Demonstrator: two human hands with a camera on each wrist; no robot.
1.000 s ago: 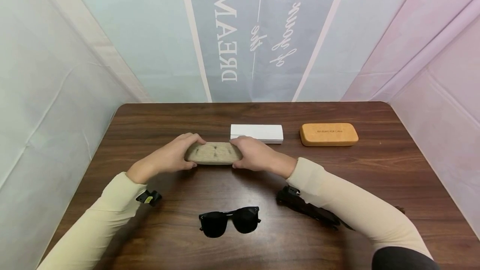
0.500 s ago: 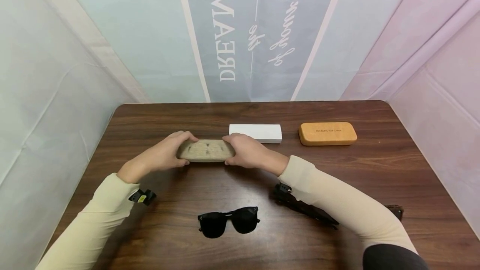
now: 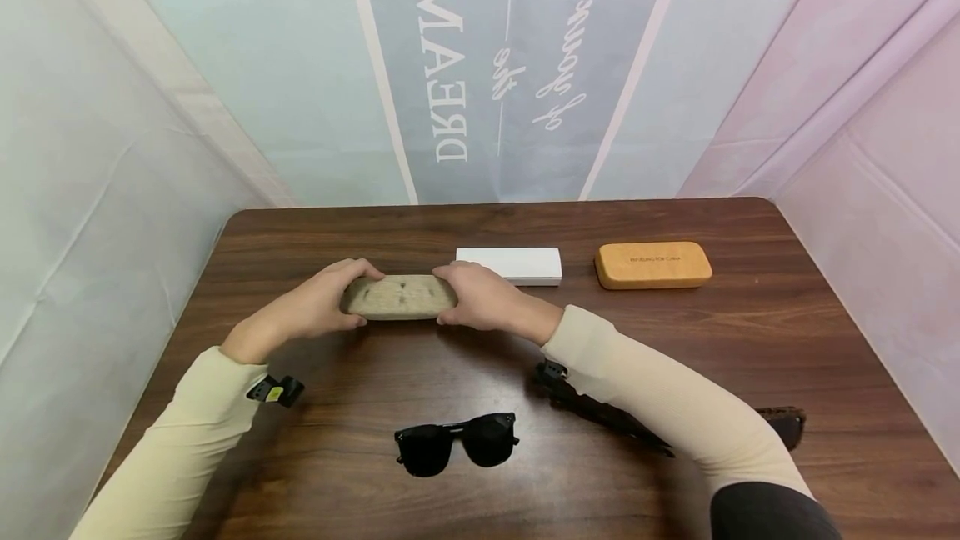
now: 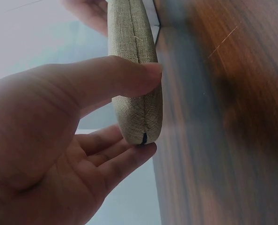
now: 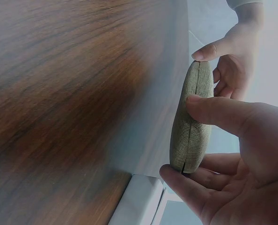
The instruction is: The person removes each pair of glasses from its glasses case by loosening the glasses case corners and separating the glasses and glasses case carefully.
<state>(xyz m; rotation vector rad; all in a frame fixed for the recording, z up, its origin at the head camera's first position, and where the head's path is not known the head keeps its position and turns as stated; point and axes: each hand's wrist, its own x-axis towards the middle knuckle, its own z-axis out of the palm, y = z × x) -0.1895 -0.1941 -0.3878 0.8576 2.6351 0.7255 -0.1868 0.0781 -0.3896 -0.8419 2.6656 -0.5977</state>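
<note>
Both hands hold a beige, cloth-textured glasses case point(image 3: 401, 297) by its two ends, over the far left half of the table. My left hand point(image 3: 318, 304) grips the left end, thumb on the near side and fingers round the back. At the other end my right hand point(image 3: 483, 298) grips in the same way. The left wrist view shows the left thumb across the seam of the case point(image 4: 129, 115). Seen from the right wrist, the lid seam of the case point(image 5: 190, 136) is closed. Black sunglasses point(image 3: 456, 444) lie nearer me on the table.
A white case point(image 3: 525, 263) lies behind the right hand, partly covered by it. To its right is a tan glasses case point(image 3: 654, 265). Under the right forearm lies a long dark object point(image 3: 600, 413), with a brown-black item point(image 3: 783, 423) beyond the sleeve. Cloth walls surround the table point(image 3: 300, 490).
Both hands have carried the beige glasses case to the left and slightly toward the back. More of the white case and of the brown-black item shows. The sunglasses stay in place.
</note>
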